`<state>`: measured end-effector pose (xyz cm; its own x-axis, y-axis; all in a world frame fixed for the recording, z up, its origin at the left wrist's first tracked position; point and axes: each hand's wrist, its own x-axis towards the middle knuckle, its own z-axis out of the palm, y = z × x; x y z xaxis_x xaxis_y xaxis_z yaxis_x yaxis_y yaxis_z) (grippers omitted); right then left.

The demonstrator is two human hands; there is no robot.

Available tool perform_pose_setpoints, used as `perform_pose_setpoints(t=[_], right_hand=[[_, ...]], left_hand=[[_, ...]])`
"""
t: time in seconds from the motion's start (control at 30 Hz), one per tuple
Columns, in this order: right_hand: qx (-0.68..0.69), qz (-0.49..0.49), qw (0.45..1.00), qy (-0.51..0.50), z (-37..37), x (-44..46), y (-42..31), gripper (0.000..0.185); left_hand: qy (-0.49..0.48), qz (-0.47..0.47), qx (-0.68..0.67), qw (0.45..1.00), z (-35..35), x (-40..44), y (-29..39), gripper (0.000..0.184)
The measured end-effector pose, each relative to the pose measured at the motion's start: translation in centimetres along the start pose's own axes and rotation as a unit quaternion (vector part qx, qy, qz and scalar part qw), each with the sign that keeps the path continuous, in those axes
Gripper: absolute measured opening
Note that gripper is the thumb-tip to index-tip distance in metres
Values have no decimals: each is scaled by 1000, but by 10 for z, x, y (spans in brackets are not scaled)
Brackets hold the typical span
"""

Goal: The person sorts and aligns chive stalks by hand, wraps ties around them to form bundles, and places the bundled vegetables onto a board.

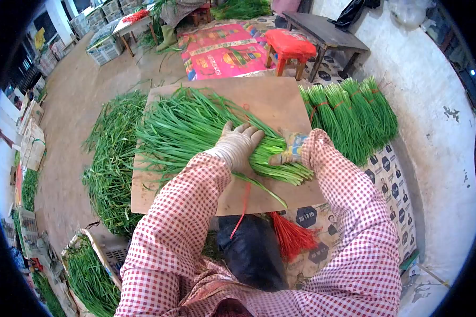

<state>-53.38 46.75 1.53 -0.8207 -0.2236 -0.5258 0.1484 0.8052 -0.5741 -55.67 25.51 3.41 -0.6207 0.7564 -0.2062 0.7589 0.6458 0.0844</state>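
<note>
A loose heap of garlic chives lies across the brown board, its pale cut ends toward the lower right. My left hand, in a whitish glove, rests on top of the stalks with fingers stretched and slightly apart. Close beside it, my right hand, in a stained glove with a blue patch, grips the stems near their cut ends, thumb on the near side. A red tie string hangs from under the chives over the board's near edge. A few stray stalks stick out toward me.
Tied chive bundles stand at the right by the white wall. Loose greens are piled left of the board. A crate of greens is at lower left, red strings below the board, and a red-topped stool beyond it.
</note>
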Motion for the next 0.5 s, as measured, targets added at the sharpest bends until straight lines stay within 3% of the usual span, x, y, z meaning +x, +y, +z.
perform_pose_setpoints(t=[0.03,0.07,0.1,0.17,0.37,0.43,0.5], right_hand=[[-15,37,999,-27,-5,-1,-13,120],[-151,55,987,13,1,-14,-44,123],[-152,54,987,14,8,-16,-43,123],[-124,-38,991,46,18,-20,-39,126],[-168,16,984,52,15,-25,-59,120],[-190,63,979,-35,6,-24,-68,114],[-209,46,977,-4,8,-21,-63,108]], left_hand=[[1,-4,-1,1000,1,-1,2,115],[1,-9,-1,1000,1,-2,3,115],[1,-14,-1,1000,2,-2,1,114],[2,-16,-3,1000,4,-3,-1,113],[-24,12,-74,997,-13,-3,-8,124],[-35,26,-90,995,-21,8,-16,130],[-67,45,-6,997,-24,20,-21,133]])
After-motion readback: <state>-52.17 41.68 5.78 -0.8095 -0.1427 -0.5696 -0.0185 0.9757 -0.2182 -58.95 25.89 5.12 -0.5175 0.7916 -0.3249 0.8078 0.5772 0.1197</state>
